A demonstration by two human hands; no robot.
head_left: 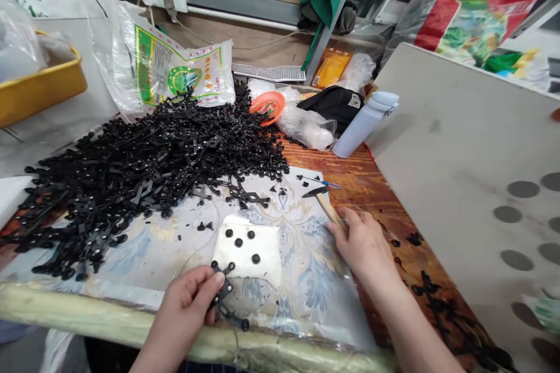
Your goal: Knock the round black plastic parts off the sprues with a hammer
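Note:
My left hand (192, 300) pinches a black jointed linkage (225, 288) between thumb and fingers, at the near edge of a white pad (269, 245). Its arms end in round knobs, and part of it is hidden behind my fingers. On the pad stand several small round black caps (238, 242). To the right, my right hand (363, 239) closes around the end of the wooden handle of a hammer (327, 208). The dark hammer head points to the left and lies low over the patterned table cover.
A large heap of black linkages (175, 151) covers the back left. Behind it are a printed plastic bag (184, 73) and an orange dish (268, 107). A light blue bottle (365, 125) stands back right, beside a grey panel (459, 145). A pen (324, 182) lies beyond the hammer.

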